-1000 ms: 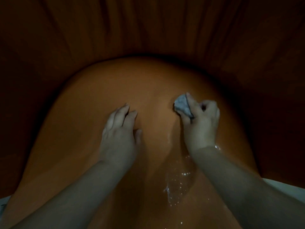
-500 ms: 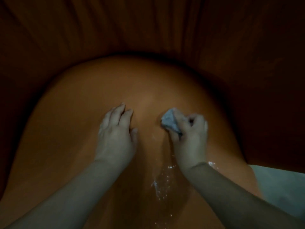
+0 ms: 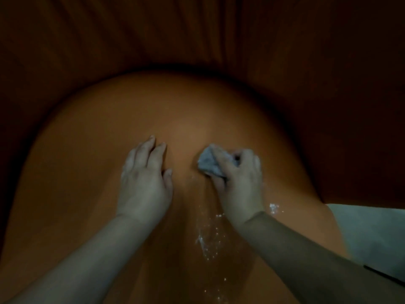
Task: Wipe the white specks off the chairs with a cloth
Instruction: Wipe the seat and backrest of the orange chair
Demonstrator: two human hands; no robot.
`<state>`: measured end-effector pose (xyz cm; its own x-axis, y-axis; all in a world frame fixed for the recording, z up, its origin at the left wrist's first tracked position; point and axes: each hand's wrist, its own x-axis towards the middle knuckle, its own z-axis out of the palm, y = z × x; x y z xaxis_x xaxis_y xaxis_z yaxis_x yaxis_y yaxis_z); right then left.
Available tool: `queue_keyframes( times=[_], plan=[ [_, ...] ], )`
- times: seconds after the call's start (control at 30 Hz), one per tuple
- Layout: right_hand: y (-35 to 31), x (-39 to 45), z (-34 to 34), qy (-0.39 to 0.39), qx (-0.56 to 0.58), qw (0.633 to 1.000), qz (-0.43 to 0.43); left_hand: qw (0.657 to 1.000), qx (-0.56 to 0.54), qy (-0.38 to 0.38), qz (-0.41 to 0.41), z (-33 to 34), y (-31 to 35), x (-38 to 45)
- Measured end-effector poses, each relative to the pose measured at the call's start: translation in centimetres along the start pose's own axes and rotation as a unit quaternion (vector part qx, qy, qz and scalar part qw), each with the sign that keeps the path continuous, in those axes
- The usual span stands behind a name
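From the head camera, looking steeply down in dim light, an orange chair seat (image 3: 92, 172) fills the middle and lower frame, smooth and rounded, with a shallow crease running down its centre. No container shows in this view.

The cloth (image 3: 208, 163) is a small, pale grey, crumpled wad just right of the frame's centre, pressed against the seat. The right hand (image 3: 238, 183) holds it: its grip is curled round the wad, the index finger stretched over the top and the thumb tucked under the near edge, so only the left part of the cloth shows. A brownish sleeve (image 3: 306, 249) covers that forearm, which runs down to the lower right corner.

The white specks (image 3: 208, 240) lie below the cloth, in the lower centre of the frame, scattered in a loose streak along the crease and thinning toward the bottom edge. A smaller bright patch (image 3: 274, 208) sits just right of the right wrist. The right hand and wrist lie over the upper end of the streak, hiding part of it.

The left hand (image 3: 144, 183) rests flat on the seat just left of centre, its grip spread and relaxed, fingers straight and pointing to the top of the frame, thumb out toward the cloth; it holds nothing.

Behind the seat, the upper frame is dark reddish-brown folded fabric (image 3: 197, 36). A pale surface (image 3: 372, 233) shows at the lower right edge, beside the seat.
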<state>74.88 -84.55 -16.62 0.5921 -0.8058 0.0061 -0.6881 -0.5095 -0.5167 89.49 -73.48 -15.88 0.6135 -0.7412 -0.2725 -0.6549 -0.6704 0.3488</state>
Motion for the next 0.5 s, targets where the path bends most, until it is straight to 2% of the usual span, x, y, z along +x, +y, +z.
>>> queue_keyframes(
  times=[0.03, 0.1, 0.27, 0.3, 0.33, 0.4, 0.5],
  plan=[
    [-0.3, 0.4, 0.0, -0.041, -0.010, 0.998, -0.037, 1.000, 0.000, -0.001, 0.001, -0.1, 0.0, 0.0],
    [-0.7, 2.6, 0.0, -0.071, -0.020, 0.996, -0.053, 1.000, 0.000, -0.002, 0.016, -0.1, -0.2, 0.0],
    [-2.6, 2.4, -0.2, 0.044, -0.006, 0.999, -0.017, 1.000, 0.005, -0.006, 0.023, -0.4, -1.4, -0.5],
    [-2.6, 1.2, 0.3, 0.021, 0.000, 1.000, -0.017, 1.000, 0.002, -0.005, 0.017, -0.5, -1.6, -0.6],
    [-2.5, -0.2, 0.7, -0.034, -0.004, 0.999, -0.034, 1.000, 0.002, -0.004, 0.014, -0.5, -1.8, -0.8],
    [-2.0, -2.9, 1.0, -0.117, -0.024, 0.986, -0.116, 1.000, 0.002, -0.001, 0.012, -0.6, -2.4, -1.3],
    [-0.4, -3.0, 0.7, -0.123, -0.015, 0.981, -0.147, 1.000, 0.009, -0.003, 0.008, -0.6, -3.1, -2.3]
  ],
)
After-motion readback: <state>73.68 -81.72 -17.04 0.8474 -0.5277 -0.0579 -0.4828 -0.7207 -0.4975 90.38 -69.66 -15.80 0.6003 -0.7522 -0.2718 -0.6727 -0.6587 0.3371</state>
